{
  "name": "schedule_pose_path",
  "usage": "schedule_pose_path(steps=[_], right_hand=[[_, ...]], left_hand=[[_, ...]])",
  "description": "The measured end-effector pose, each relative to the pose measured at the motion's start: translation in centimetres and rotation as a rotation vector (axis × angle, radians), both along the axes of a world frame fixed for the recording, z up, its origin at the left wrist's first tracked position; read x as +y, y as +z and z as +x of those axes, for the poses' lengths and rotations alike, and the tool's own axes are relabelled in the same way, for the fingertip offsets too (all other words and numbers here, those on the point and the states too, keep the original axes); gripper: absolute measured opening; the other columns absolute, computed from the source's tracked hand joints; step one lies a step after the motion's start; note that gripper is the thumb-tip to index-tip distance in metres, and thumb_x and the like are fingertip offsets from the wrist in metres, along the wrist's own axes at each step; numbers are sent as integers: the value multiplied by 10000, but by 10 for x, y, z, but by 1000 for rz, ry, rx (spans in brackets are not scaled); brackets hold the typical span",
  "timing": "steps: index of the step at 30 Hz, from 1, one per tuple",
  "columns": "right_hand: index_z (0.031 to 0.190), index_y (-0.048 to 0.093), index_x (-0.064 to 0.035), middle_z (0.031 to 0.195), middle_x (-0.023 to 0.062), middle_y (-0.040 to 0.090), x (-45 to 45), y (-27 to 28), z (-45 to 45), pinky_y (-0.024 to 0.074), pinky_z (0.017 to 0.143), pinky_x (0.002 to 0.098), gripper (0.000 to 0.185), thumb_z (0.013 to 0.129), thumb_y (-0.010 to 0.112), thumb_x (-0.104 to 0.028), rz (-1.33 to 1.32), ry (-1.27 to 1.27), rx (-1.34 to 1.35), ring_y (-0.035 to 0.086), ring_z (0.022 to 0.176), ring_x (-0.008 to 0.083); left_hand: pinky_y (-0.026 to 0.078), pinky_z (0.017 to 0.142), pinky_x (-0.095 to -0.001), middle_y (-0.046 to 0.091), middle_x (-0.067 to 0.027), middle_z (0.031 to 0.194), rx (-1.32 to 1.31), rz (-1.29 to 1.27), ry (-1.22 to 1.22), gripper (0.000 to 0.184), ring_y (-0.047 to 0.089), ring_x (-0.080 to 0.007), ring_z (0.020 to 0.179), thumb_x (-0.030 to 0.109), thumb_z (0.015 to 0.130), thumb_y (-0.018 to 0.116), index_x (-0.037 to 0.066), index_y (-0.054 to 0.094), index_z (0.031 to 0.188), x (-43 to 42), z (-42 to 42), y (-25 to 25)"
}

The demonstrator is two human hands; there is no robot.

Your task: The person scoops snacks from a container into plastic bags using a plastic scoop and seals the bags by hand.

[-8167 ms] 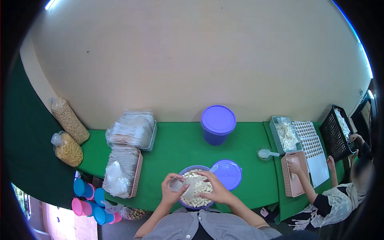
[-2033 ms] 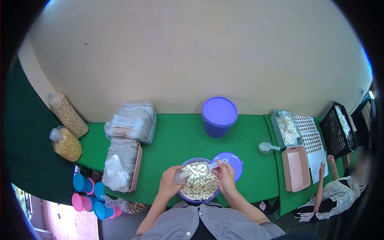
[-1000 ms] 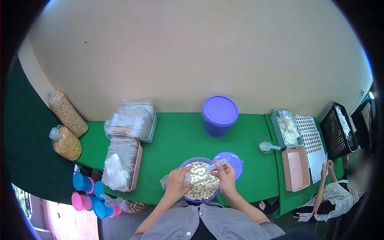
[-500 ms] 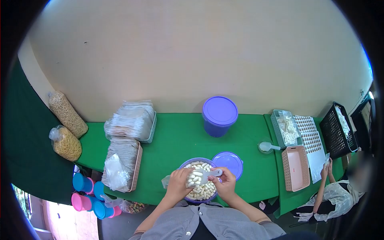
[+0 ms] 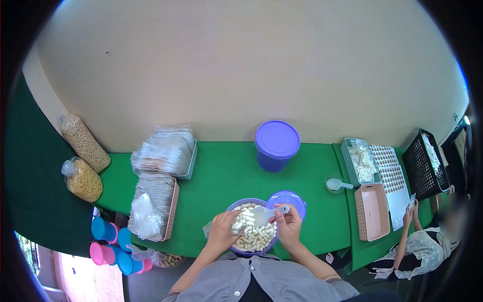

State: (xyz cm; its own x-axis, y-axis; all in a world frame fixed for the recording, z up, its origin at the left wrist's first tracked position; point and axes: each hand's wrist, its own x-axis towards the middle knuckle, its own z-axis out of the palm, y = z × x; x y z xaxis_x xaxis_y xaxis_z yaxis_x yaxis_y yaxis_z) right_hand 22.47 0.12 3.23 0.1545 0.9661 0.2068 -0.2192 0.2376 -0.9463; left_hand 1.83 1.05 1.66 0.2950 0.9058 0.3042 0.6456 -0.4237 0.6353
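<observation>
A round purple tub (image 5: 276, 240) full of pale, finger-shaped snacks (image 5: 254, 240) stands at the table's front edge, before my body. Over its left side my left hand (image 5: 222, 231) is closed round a clear plastic bag (image 5: 207, 229), whose mouth faces right. My right hand (image 5: 288, 225) grips the handle of a translucent scoop (image 5: 262, 215) above the tub. The scoop's front end is at the bag's mouth, where several pale pieces (image 5: 244, 220) lie. Behind my right hand a purple lid (image 5: 297, 203) rests flat on the green cloth.
A lidded purple tub (image 5: 276, 146) stands near the wall. Stacked bags (image 5: 163, 156) fill baskets at left. A second scoop (image 5: 338, 185), a pink basket (image 5: 373, 214), a teal basket (image 5: 361, 163) and sticker sheets (image 5: 390, 171) lie at right, beside another person (image 5: 422, 251) holding a small packet.
The scoop has tipped toward the bag, and pieces have moved from it to the bag's mouth. My left hand has turned round the bag. The other person's hands have come together on a packet.
</observation>
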Motion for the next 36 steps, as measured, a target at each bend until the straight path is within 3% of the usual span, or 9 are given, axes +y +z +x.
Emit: schedule_pose_path(steps=[9, 12, 14, 18, 20, 23, 27, 31, 36], right_hand=[[1065, 581, 10, 873, 54, 615, 3, -4, -2, 496, 658, 242, 201, 966, 548, -161, -27, -10, -28, 604, 731, 100], [1026, 599, 16, 886, 60, 623, 13, -15, 1, 500, 659, 259, 219, 977, 525, -184, -34, -68, -203, 608, 732, 115], [1033, 593, 24, 825, 57, 620, 25, -32, 3, 506, 643, 278, 216, 984, 504, -166, 79, -139, -595, 612, 704, 144], [1040, 589, 31, 846, 68, 632, 31, -64, 4, 528, 639, 285, 203, 984, 487, -134, -147, 45, -661, 634, 712, 159], [1000, 577, 55, 880, 114, 638, 35, -88, 3, 542, 653, 281, 236, 984, 498, -167, -330, 114, -318, 648, 739, 165], [1051, 566, 52, 862, 104, 638, 42, -111, 14, 571, 666, 257, 230, 988, 480, -152, -496, 226, -185, 661, 728, 159], [1066, 551, 47, 872, 115, 634, 26, -113, -3, 576, 667, 257, 270, 989, 495, -206, -528, 373, -196, 676, 755, 181], [1070, 550, 46, 894, 121, 629, 17, -101, -14, 578, 675, 263, 294, 996, 479, -230, -675, 357, -133, 676, 768, 182], [1044, 573, 37, 896, 113, 630, 22, -100, -2, 581, 687, 267, 276, 991, 489, -220, -583, 245, 68, 656, 772, 166]], left_hand=[[432, 873, -414, 608, -110, 1037, -15, 4, -10, 486, 577, -316, 983, 197, 714, 767, 91, 560, 1140, 2, -1, -2], [440, 865, -412, 624, -103, 1000, -53, -36, 31, 454, 589, -316, 968, 194, 708, 771, 93, 589, 1111, 1, -1, 4], [451, 847, -407, 632, -102, 974, -64, -19, 51, 430, 600, -314, 939, 189, 704, 774, 92, 606, 1088, 1, -2, 2], [492, 791, -371, 653, -100, 926, -105, -6, 98, 371, 639, -285, 863, 155, 694, 785, 75, 639, 1026, 2, -7, 0], [500, 782, -355, 656, -101, 924, -166, 8, 132, 372, 647, -270, 860, 140, 690, 790, 67, 639, 1022, 1, -8, 3], [511, 776, -331, 659, -101, 924, -231, 16, 169, 377, 657, -244, 866, 118, 684, 798, 53, 637, 1018, 1, -9, 6], [511, 780, -327, 660, -101, 927, -228, 27, 177, 385, 658, -242, 874, 113, 679, 799, 48, 635, 1021, 3, -9, 4], [511, 784, -329, 661, -103, 934, -211, 11, 185, 380, 658, -246, 876, 109, 681, 795, 49, 636, 1022, 1, -9, 8], [512, 783, -333, 661, -108, 942, -210, 33, 216, 389, 660, -250, 880, 104, 675, 795, 49, 632, 1023, 0, -14, 7]])
